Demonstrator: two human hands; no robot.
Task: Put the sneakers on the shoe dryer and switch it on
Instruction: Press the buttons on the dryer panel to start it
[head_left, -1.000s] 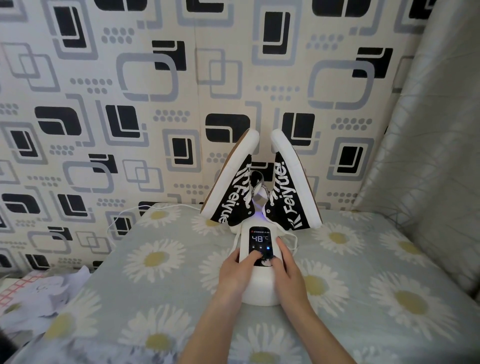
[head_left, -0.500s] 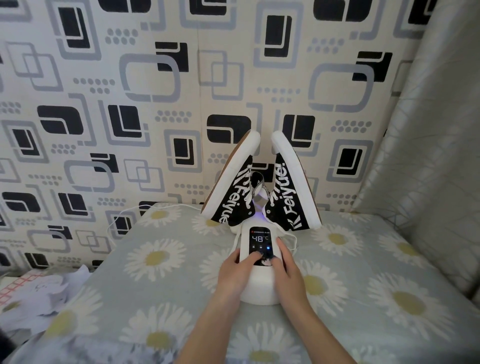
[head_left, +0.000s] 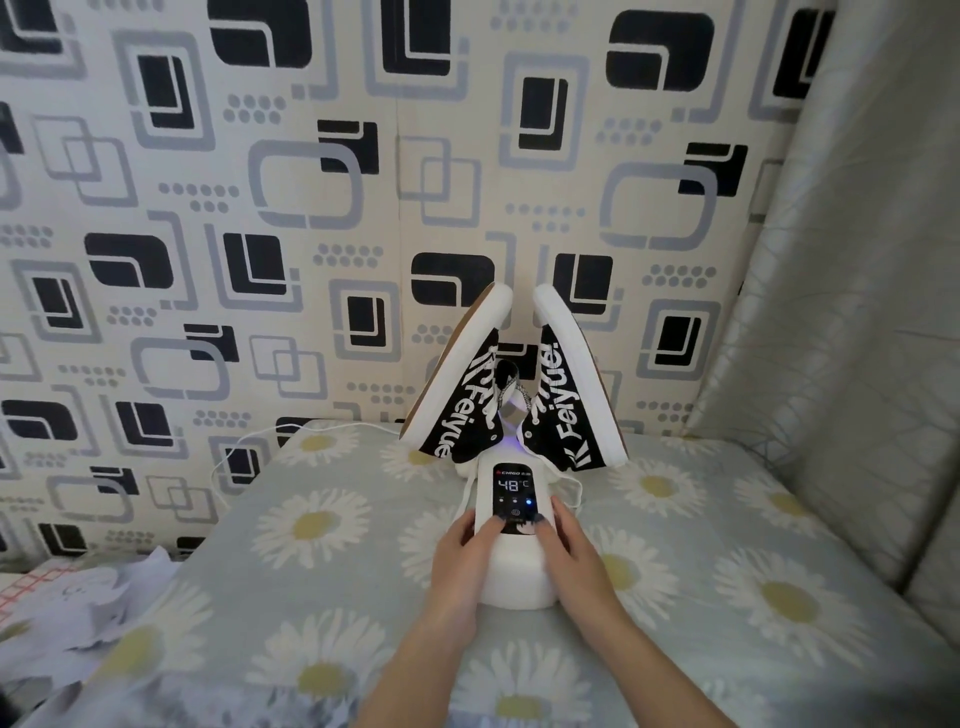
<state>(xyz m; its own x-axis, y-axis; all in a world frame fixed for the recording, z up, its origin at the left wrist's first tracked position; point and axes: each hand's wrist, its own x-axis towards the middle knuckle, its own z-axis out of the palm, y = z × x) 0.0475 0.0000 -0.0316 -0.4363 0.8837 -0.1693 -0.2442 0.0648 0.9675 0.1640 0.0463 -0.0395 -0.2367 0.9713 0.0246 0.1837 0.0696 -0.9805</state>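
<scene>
Two black-and-white Feiyue sneakers stand toe-up on the white shoe dryer (head_left: 517, 577), the left sneaker (head_left: 457, 384) and the right sneaker (head_left: 566, 395) leaning apart in a V. The dryer's black display panel (head_left: 511, 488) is lit, reads 48 °C and shows a blue dot; a blue glow shines at the shoes' base. My left hand (head_left: 462, 556) grips the dryer's left side with its thumb on the panel's lower edge. On the other side, my right hand (head_left: 571, 551) holds the dryer, thumb tip at the panel's lower right.
The dryer sits on a grey daisy-print bed cover (head_left: 311, 571) against a patterned wall (head_left: 260, 208). A white cord (head_left: 249, 441) runs left from the dryer. A grey curtain (head_left: 831, 312) hangs at right. Crumpled white paper (head_left: 67, 597) lies at lower left.
</scene>
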